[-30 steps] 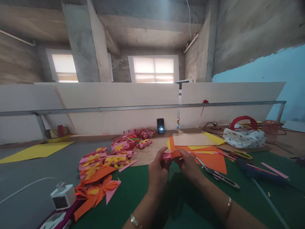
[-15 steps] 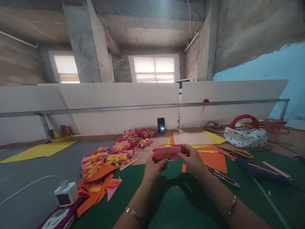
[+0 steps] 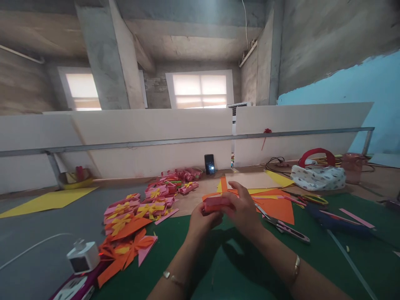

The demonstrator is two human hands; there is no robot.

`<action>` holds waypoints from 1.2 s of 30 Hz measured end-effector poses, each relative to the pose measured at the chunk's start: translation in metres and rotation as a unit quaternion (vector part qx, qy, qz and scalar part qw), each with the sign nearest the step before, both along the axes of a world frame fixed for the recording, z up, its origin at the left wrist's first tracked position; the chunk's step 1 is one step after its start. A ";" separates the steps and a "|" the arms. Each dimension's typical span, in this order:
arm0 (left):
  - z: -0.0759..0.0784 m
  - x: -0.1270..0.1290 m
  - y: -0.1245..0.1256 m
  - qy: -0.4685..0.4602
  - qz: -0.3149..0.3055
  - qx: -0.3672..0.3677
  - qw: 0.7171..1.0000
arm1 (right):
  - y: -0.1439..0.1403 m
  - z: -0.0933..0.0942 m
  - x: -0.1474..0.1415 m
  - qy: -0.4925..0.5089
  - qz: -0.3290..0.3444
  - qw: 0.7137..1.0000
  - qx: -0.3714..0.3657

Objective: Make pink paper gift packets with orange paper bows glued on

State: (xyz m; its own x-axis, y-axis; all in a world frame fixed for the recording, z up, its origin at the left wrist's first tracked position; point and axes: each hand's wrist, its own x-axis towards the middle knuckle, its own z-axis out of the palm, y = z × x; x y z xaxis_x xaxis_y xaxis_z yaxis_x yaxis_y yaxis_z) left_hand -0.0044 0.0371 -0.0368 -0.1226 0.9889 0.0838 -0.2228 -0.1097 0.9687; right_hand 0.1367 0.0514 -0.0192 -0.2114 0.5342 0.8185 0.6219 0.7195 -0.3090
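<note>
Both my hands meet over the green mat (image 3: pixel 250 271), holding a small pink and red folded paper piece (image 3: pixel 215 204) between them. My left hand (image 3: pixel 201 218) grips its left end from below. My right hand (image 3: pixel 242 210) covers its right end, fingers curled over the top. Part of the piece is hidden by my right fingers. A pile of finished pink paper bows with yellow ribbons (image 3: pixel 140 208) lies to the left of my hands.
Orange paper sheets (image 3: pixel 278 208) and a thread snipper (image 3: pixel 286 227) lie just right of my hands. A blue glue gun (image 3: pixel 336 221), a patterned bag (image 3: pixel 318 177), a phone (image 3: pixel 209 164), orange bows (image 3: pixel 128 248) and a white charger (image 3: pixel 83 258) are around. White boards wall the far edge.
My hands have closed in on the paper piece, the right hand sliding over it so less of it shows. The piece sits slightly lower than half a second ago.
</note>
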 end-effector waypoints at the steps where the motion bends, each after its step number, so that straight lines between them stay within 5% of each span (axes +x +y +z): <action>1: 0.001 0.001 -0.001 -0.003 -0.006 0.000 1.000 | -0.001 0.000 -0.001 -0.020 -0.006 1.000 0.011; 27: 0.002 0.002 -0.001 -0.048 0.010 0.018 0.999 | 0.005 -0.004 -0.001 0.036 0.045 0.998 -0.035; 36: 0.003 0.000 -0.001 -0.070 0.010 0.011 0.997 | 0.012 -0.007 0.003 0.130 0.081 0.980 -0.129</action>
State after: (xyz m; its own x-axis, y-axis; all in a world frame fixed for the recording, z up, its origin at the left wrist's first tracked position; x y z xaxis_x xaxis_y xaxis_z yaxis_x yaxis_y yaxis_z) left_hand -0.0049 0.0359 -0.0335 -0.1543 0.9842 0.0868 -0.3523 -0.1369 0.9258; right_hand 0.1401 0.0635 -0.0262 -0.1120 0.7067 0.6986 0.3825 0.6795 -0.6261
